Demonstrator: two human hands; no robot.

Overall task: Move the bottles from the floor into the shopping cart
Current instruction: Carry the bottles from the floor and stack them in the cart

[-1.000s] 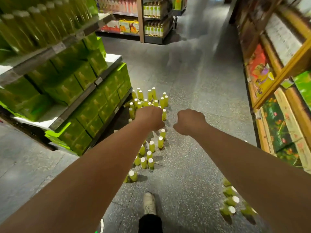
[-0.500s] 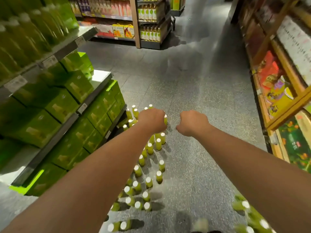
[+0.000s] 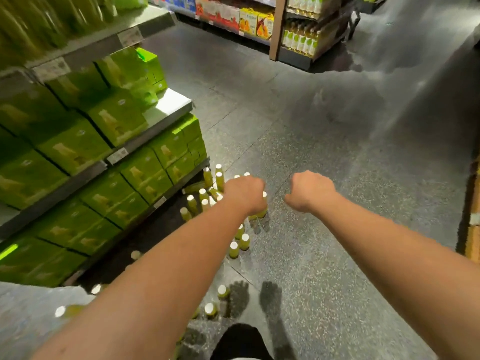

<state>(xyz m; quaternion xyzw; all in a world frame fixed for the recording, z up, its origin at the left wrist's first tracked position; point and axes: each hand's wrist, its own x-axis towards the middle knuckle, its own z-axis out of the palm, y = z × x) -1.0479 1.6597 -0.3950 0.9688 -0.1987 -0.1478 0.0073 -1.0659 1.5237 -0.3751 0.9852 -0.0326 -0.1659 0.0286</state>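
No words can be read here. The green boxes (image 3: 117, 120) on the shelf (image 3: 168, 105) at the left each have a pale picture on the front, but it is too blurry to make out. The little price tags (image 3: 117, 155) on the shelf edges are blurry too. Far off at the top there are yellow and orange boxes (image 3: 255, 22) and rows of pale drink bottles (image 3: 298, 40), and their labels are too small to read.

Both arms reach out straight ahead. The left hand (image 3: 244, 193) is curled into a fist with its back facing up. The right hand (image 3: 310, 192) is curled the same way, just beside it, with a small gap between the two. The fingers are tucked under and hidden. Nothing shows inside either fist.

The bottles (image 3: 233, 249) are on the grey speckled floor (image 3: 337, 152). They are green with white caps. Most stand upright in a loose line next to the bottom shelf, and some lie on their sides. A bunch of them sits past the left hand, partly hidden by it. A few more stand near a dark trouser leg (image 3: 241, 341) at the bottom.
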